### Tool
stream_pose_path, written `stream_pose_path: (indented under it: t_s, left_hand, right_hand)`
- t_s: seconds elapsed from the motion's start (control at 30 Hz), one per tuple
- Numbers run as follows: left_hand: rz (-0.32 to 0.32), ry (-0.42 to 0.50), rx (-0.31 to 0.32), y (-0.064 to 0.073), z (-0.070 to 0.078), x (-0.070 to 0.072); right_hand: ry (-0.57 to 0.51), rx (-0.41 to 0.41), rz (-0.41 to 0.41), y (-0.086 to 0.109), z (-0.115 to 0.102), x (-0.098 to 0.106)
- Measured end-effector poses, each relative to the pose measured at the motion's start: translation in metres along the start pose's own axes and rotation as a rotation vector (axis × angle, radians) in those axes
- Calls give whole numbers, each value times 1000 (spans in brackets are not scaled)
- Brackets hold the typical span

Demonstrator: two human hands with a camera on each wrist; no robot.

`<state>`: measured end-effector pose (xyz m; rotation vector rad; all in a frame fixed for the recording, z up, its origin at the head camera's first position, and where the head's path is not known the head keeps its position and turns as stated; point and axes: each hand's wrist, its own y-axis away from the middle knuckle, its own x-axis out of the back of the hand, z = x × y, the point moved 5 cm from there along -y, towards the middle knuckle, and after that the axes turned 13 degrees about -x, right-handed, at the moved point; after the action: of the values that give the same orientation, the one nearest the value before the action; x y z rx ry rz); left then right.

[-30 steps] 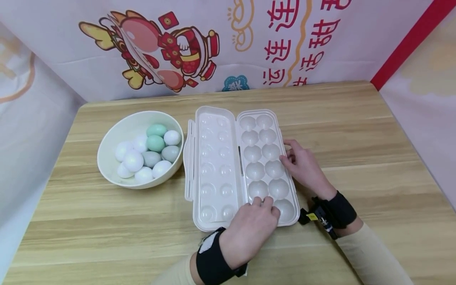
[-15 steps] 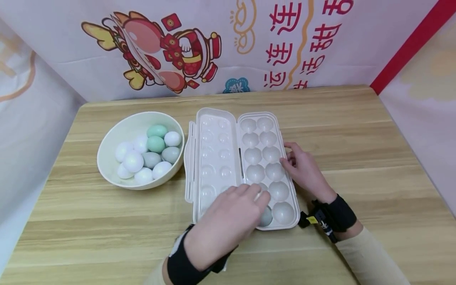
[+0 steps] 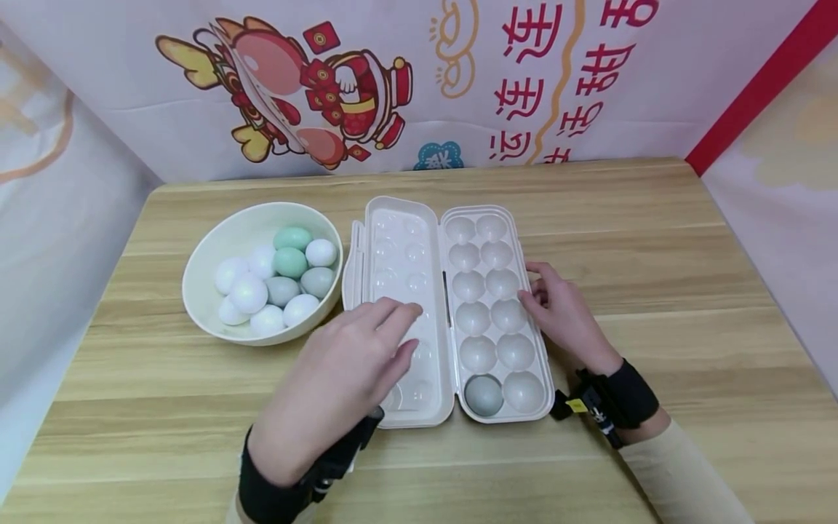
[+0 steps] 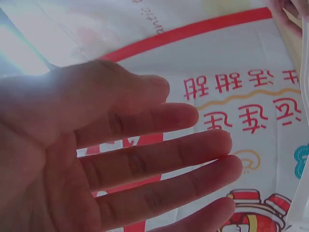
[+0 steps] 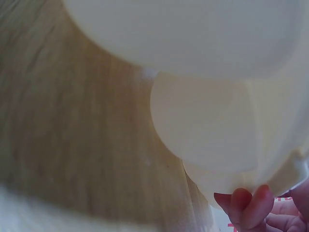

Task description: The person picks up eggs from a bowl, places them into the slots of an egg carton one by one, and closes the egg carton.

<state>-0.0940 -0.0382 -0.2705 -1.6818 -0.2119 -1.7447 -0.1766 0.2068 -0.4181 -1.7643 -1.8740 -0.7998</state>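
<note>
Pinching egg box [image 3: 500, 372] edge with right hand [image 3: 566, 314], centre right; nothing in straight-fingered left hand [image 3: 340, 364] over lid [image 3: 401, 266], mid-frame; seems barely begun: one grey egg [image 3: 484, 396] in, lower centre; eleven cups [image 3: 478, 354] to go; other eggs [image 3: 249, 293] in bowl [image 3: 212, 244], frame left.

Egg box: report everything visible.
The egg box lies open on the table, white, apparently plastic. Its dimpled lid, left, bears a flap along its outer edge. The base has twelve round cups in two columns; a gray egg sits in the nearest left cup. The right hand holds the base's right edge; the left hand hides part of the lid.
</note>
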Motion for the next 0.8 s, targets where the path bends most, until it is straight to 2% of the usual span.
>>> stream_pose_path:
  t_s: [0.17,0.37,0.5,0.8]
  left_hand:
    - [42,15,42,9,-18,9]
    - [134,28,63,21,-42,20]
    - [186,47,104,31,-58,26]
    - [198,76,225,50,-99,26]
  right_hand:
    - [3,11,6,0,-1,0]
    - [4,9,2,0,-1,-1]
    - [11,10,0,0,-1,-1]
    - [14,2,-19,1,-4,-1]
